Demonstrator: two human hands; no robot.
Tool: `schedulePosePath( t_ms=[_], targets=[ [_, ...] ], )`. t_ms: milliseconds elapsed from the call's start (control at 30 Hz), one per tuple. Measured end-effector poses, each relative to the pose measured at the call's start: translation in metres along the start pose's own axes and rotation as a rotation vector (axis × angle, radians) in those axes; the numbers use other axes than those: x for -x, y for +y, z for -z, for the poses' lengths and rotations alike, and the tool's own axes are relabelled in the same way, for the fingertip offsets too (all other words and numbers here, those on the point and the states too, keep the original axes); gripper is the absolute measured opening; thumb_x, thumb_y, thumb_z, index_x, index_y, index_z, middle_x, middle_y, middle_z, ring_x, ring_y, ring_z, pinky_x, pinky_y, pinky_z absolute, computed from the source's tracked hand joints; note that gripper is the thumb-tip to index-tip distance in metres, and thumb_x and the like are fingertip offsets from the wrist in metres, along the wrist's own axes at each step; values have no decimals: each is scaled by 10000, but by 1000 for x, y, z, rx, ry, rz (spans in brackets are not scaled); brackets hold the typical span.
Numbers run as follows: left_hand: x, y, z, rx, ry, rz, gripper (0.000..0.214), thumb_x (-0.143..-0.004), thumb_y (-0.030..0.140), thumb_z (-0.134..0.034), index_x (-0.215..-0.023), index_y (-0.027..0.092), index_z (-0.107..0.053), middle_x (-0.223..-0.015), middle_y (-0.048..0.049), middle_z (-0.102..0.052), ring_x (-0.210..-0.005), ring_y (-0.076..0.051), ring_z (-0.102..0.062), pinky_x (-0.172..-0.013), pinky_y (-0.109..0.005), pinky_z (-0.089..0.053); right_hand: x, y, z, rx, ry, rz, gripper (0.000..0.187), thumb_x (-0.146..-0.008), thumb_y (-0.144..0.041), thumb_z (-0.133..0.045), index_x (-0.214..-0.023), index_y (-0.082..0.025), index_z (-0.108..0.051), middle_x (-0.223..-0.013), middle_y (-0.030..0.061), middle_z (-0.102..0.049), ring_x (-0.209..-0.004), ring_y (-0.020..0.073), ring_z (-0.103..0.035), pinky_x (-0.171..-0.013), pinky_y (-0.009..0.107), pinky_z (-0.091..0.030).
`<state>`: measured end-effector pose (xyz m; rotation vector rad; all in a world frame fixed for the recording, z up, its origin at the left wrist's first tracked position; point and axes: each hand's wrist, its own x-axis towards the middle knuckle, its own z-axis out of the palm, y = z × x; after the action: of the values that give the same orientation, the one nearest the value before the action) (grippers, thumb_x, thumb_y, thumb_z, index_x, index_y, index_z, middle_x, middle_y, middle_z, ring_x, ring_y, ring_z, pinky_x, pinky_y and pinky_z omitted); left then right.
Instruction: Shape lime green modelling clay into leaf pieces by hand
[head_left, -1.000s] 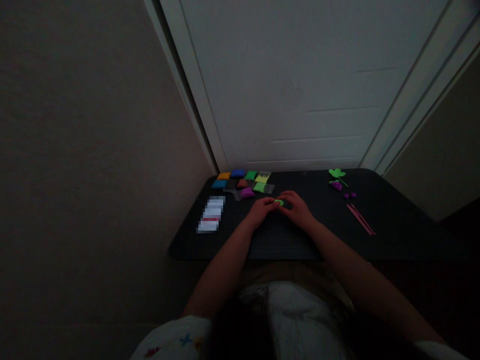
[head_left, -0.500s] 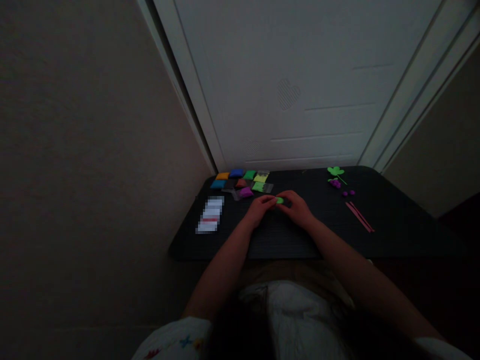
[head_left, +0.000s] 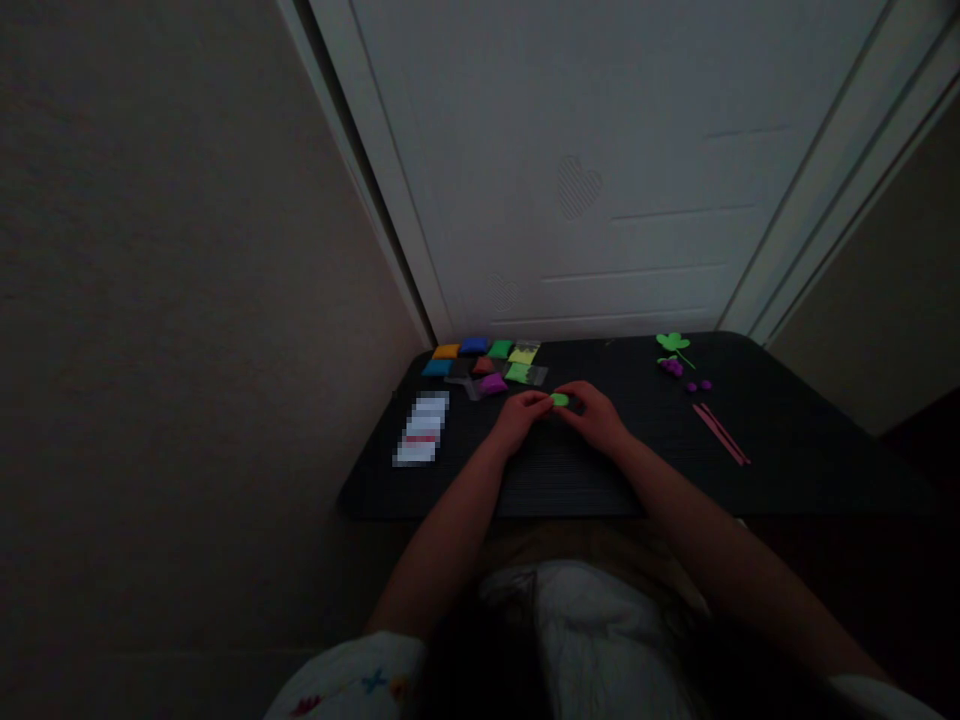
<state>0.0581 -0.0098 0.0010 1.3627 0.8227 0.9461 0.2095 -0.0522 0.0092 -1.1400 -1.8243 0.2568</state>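
Observation:
Between my two hands, over the middle of the black table, is a small flattened piece of light green clay. My left hand pinches its left edge with thumb and fingers. On the other side my right hand curls round it, fingertips at its right and far edge. Just beyond the hands lies a packet of light green clay, and a purple clay packet sits to the left of it.
More clay packets in several colours lie at the back left, with a blurred white sheet nearer. On the right are a green clover shape, a purple clay cluster, small purple balls and pink sticks. A white door stands behind.
A bit more of the green clay's face shows between the fingers. Both hands keep nearly the same place and hold; the whole view has shifted very slightly.

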Motion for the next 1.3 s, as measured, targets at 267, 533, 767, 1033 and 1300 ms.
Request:
schedulePosePath(
  t_ms=[267,533,767,1033,1300],
  targets=[
    [0,1,0,3,-14,14,306,-589,344,-619,-803,126,-600,-746,-26,-596,-675,-107,-524,-708,-274,-391,0,1,0,-5,0,11,262,-717,-271,-528,-971,-206,-518,-922,46,-548,-880,165,-507,-741,312,-431],
    [2,2,0,3,-32,-5,288,-608,338,-606,-806,130,-596,-727,-15,-582,-657,-98,-511,-685,-261,-384,0,0,0,-5,-4,21,251,-720,-266,-525,-966,-215,-521,-915,43,-553,-875,165,-507,-737,311,-431],
    [4,4,-1,-73,-26,-9,296,-601,350,-612,-801,133,-601,-725,-9,-584,-654,-98,-502,-676,-251,-375,1,-1,-2,-22,-22,35,230,-729,-250,-511,-956,-215,-524,-907,41,-554,-863,160,-509,-735,310,-431],
    [9,13,-3,-133,-20,-12,293,-590,362,-618,-769,129,-614,-679,-6,-588,-637,-100,-496,-668,-250,-364,1,-3,0,-12,-43,42,216,-727,-241,-510,-940,-215,-529,-899,40,-551,-857,157,-508,-732,306,-428],
    [7,9,-2,-53,-55,12,312,-591,354,-619,-806,129,-622,-739,-22,-608,-667,-107,-510,-686,-258,-369,1,-4,0,-23,-45,41,220,-727,-242,-508,-944,-213,-527,-897,40,-553,-855,158,-510,-729,308,-427]
  ],
)
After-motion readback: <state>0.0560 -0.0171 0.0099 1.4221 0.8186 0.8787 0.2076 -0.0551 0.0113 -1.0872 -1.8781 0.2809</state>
